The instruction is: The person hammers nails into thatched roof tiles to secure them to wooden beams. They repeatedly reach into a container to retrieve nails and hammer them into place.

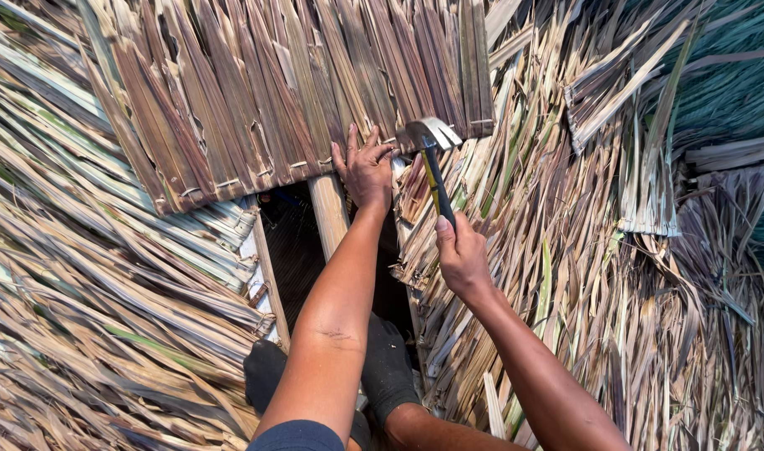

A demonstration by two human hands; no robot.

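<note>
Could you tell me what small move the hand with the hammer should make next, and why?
Probably a short, controlled tap downward. The right hand grips the hammer with its head raised just beside the left hand, whose fingers press the lower edge of the thatch panel against the wooden pole. The head sits so near those fingers that a gentle stroke seems safest.

Hammer (433,159): metal claw head, yellow-and-black handle; raised with head uppermost, just beside the panel's lower edge.
Thatch panel (298,92): brown dried palm leaves stitched in a row, lying flat across a wooden rafter (329,213), lower edge over the opening.
</note>
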